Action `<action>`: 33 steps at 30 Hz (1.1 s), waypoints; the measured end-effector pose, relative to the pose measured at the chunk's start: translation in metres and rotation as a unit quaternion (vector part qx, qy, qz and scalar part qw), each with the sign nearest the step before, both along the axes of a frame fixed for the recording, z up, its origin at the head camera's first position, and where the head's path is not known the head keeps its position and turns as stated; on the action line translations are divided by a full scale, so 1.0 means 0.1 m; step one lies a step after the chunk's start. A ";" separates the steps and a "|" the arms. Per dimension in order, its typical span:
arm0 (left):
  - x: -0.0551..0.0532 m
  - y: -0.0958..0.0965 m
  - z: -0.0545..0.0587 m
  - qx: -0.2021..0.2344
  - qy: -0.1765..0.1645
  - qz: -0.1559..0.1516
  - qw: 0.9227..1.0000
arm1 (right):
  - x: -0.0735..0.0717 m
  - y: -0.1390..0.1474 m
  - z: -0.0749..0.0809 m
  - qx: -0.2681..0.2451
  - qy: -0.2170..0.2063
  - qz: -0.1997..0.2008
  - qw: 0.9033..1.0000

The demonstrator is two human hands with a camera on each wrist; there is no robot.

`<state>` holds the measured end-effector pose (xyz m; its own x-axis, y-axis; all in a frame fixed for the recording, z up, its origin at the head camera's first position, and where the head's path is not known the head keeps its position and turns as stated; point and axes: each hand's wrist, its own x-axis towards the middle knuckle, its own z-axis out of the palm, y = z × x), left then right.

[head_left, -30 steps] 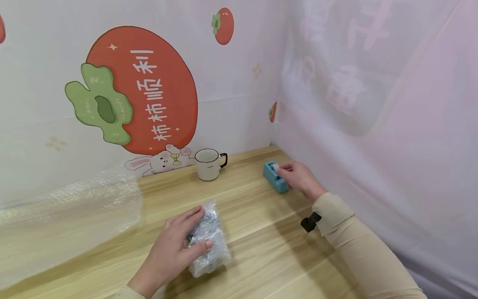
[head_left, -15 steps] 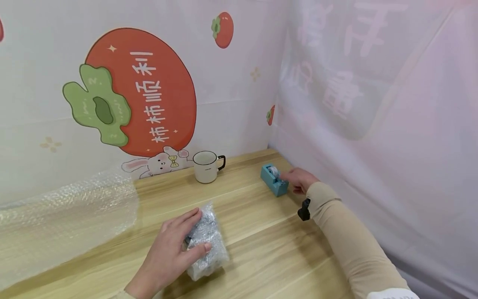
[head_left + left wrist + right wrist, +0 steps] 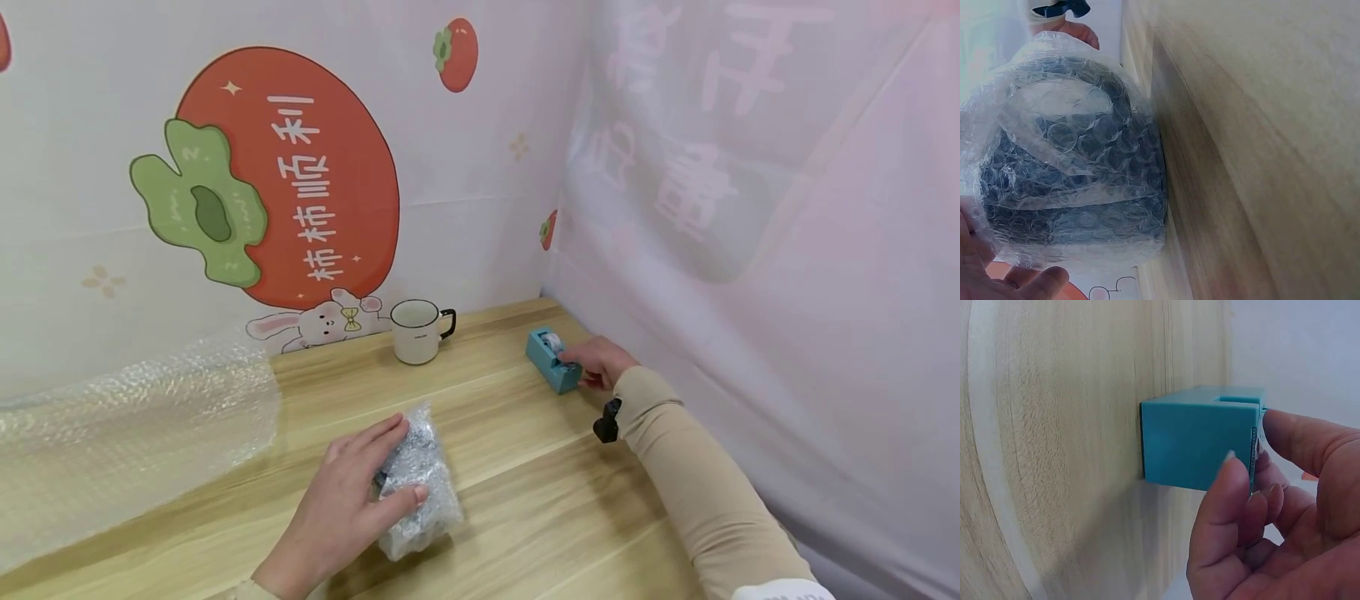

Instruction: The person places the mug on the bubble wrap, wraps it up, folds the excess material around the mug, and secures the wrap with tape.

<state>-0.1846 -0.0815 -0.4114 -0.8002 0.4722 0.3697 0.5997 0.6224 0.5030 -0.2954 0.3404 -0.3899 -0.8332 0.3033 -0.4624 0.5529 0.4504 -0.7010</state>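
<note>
My left hand (image 3: 341, 500) holds a bubble-wrapped bundle (image 3: 427, 496) on the table, thumb on top and fingers along its far left side. Through the layers in the left wrist view, the bundle (image 3: 1072, 162) looks dark and rounded; its contents cannot be made out. At the back right, my right hand (image 3: 600, 360) is at the cutter end of a teal tape dispenser (image 3: 561, 382) with a tape roll (image 3: 553, 342) in it. Up close, the right hand's (image 3: 1291, 537) fingers curl at the dispenser's serrated edge and pinch the clear tape, which is barely visible.
A white enamel mug (image 3: 416, 340) with a black rim and handle stands near the back wall. A sheet of bubble wrap (image 3: 142, 442) spreads over the table's left side. Printed cloth walls (image 3: 480, 242) border the table behind and to the right.
My right hand first drew back from the tape roll toward the dispenser's near end, then its index finger came in toward the cutter. My left hand stays on the bundle.
</note>
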 end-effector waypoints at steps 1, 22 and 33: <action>0.00 0.00 0.00 -0.001 -0.002 0.000 1.000 | 0.00 -0.01 0.00 -0.002 0.005 0.002 1.000; 0.03 0.02 0.01 -0.013 -0.013 0.010 1.000 | 0.07 -0.14 -0.14 0.001 0.070 -0.034 0.997; 0.02 0.03 0.02 -0.018 -0.017 0.012 1.000 | 0.11 -0.12 -0.11 -0.010 0.087 -0.030 0.996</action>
